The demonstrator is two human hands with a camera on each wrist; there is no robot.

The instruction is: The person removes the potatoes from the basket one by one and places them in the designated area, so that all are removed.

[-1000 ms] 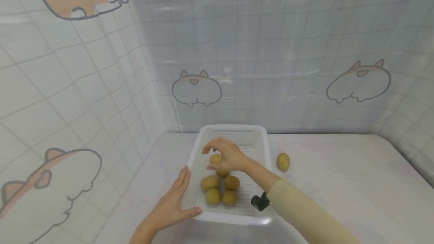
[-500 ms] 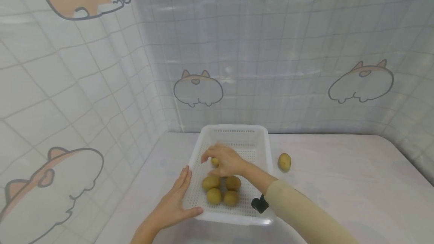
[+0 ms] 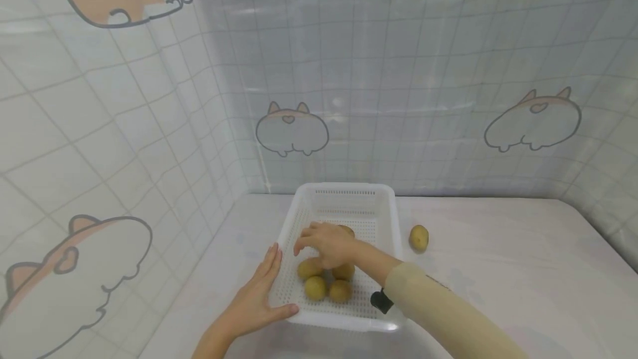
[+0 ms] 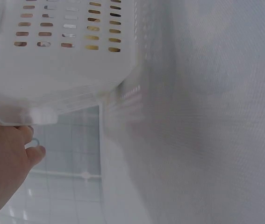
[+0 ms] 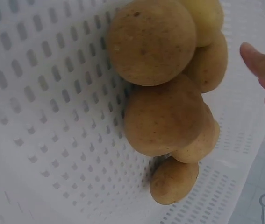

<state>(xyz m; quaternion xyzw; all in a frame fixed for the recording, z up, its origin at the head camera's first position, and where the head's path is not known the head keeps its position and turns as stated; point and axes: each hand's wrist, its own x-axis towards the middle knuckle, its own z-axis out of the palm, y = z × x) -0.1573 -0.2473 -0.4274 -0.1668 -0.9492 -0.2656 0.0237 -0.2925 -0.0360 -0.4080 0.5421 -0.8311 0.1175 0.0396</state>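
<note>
The head view shows the left hand (image 3: 251, 303) laid along the left side of a white plastic basket (image 3: 344, 323), fingers straight and thumb on the rim near the front corner. That light, flat contact grasps nothing, yet looks enough to steady the basket while the other hand works inside it.

The right hand (image 3: 326, 244) reaches in over the potatoes (image 3: 315, 288), fingers spread and slightly bent, holding nothing; the right wrist view shows its fingertips (image 5: 250, 50) apart from them. That view counts six in the basket, bunched together on the perforated floor. A lone potato (image 3: 419, 238) lies on the worktop (image 3: 493, 259), just beside the basket's right side.

To handle these well, I would come down from above with thumb and fingers on opposite sides of one potato, below its widest part, since round, smooth skins will probably roll away from a shallow pinch. Small, slow nudges should disturb the neighbours less. The left hand does best pressing gently, so the basket neither slides nor tips.
</note>
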